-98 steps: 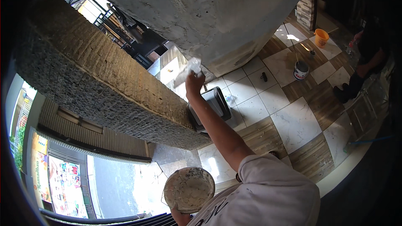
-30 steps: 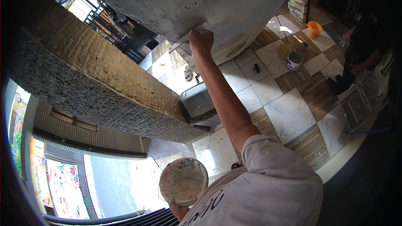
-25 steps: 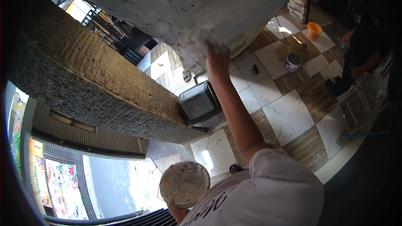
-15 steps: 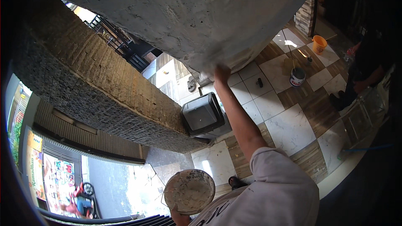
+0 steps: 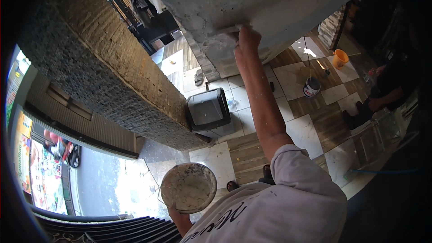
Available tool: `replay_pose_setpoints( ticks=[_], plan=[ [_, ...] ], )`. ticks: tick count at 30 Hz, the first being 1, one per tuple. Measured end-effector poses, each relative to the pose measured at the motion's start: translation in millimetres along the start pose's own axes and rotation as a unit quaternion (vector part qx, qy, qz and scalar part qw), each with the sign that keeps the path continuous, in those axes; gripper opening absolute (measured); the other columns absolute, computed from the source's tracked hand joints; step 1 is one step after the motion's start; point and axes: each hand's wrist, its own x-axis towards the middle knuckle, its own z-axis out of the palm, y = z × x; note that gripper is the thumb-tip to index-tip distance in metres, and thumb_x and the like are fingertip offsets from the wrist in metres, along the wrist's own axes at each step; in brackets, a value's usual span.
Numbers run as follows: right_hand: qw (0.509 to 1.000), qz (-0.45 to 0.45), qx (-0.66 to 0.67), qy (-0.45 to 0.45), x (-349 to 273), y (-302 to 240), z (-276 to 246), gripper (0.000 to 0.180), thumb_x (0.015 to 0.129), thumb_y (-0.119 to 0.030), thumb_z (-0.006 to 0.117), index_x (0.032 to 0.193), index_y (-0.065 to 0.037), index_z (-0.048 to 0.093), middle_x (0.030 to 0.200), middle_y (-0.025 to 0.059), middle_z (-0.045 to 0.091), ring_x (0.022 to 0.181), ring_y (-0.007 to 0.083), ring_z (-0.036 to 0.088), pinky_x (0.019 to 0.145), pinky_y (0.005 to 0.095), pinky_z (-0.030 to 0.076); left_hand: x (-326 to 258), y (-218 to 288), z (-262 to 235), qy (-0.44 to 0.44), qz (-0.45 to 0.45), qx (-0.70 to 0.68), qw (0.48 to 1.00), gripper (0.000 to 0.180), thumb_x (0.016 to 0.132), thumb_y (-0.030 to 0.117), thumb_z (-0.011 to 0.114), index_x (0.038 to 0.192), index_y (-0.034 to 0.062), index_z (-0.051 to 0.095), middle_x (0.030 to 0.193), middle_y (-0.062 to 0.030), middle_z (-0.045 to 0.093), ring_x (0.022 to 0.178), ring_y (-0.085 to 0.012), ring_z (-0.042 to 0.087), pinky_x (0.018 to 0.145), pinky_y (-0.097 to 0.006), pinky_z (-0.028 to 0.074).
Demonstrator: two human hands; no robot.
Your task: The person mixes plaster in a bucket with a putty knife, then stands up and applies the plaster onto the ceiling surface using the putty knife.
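Observation:
My right hand (image 5: 248, 40) is raised on an outstretched arm, its fingers closed round a flat putty knife (image 5: 230, 32). The tool is partly hidden by the hand, and its blade lies against the grey plastered surface (image 5: 279, 6) at the top. That surface is rough, with pits and smeared patches. Low in the view, my left hand (image 5: 173, 212) grips the near side of a round bucket (image 5: 189, 188). Pale, lumpy material coats the bucket's inside, and a thin wire handle hangs at its left. Most of the left hand's fingers are hidden beneath the bucket.
A stone-clad ledge (image 5: 121, 67) runs diagonally on the left. Below the arm stands a grey lidded bin (image 5: 208, 110). On the tiled floor are a paint pail (image 5: 311, 87), an orange bucket (image 5: 340, 59) and a sandal (image 5: 199, 77). Another person (image 5: 391, 90) is at right.
My right hand has moved up along the plastered surface with the putty knife. The view has shifted, and the bucket in my left hand appears further left.

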Motion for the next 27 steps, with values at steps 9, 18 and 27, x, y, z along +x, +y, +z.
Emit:
replay_pose_setpoints(
  ticks=[9, 18, 27],
  plan=[
    [0.983, -0.003, 0.09, -0.163, -44, -75, -20, 0.034, 0.084, -0.005, 0.059, 0.114, 0.006, 0.05, 0.107, 0.0174, 0.057, 0.098, 0.0268, 0.06, 0.081, 0.0371, 0.055, 2, 22, 32, 0.046, -0.072, -0.319, 0.944, 0.049, 0.088, 0.007, 0.047, 0.135, -0.0017, 0.035, 0.13, -0.0226, 0.046, 0.115, -0.0378, 0.051, 0.096, -0.051, 0.045],
    [0.872, -0.075, -0.38, -0.298, -65, -50, -118, 0.025, 0.083, -0.01, 0.062, 0.107, -0.002, 0.063, 0.097, 0.0105, 0.066, 0.092, 0.0245, 0.063, 0.083, 0.0371, 0.048, 8, 27, 79, 0.065, -0.059, -0.324, 0.942, 0.046, 0.088, 0.004, 0.05, 0.132, -0.0042, 0.037, 0.126, -0.0233, 0.049, 0.11, -0.0367, 0.055, 0.092, -0.05, 0.048],
    [0.265, -0.497, -0.713, -0.418, 49, -7, -50, 0.015, 0.076, -0.012, 0.057, 0.088, -0.008, 0.064, 0.082, 0.014, 0.064, 0.07, 0.031, 0.064, 0.065, 0.0428, 0.052, -6, 2, 104, 0.072, -0.083, -0.378, 0.919, 0.045, 0.088, 0.005, 0.051, 0.13, -0.0049, 0.038, 0.125, -0.023, 0.051, 0.108, -0.0361, 0.056, 0.091, -0.049, 0.049]
  ],
)
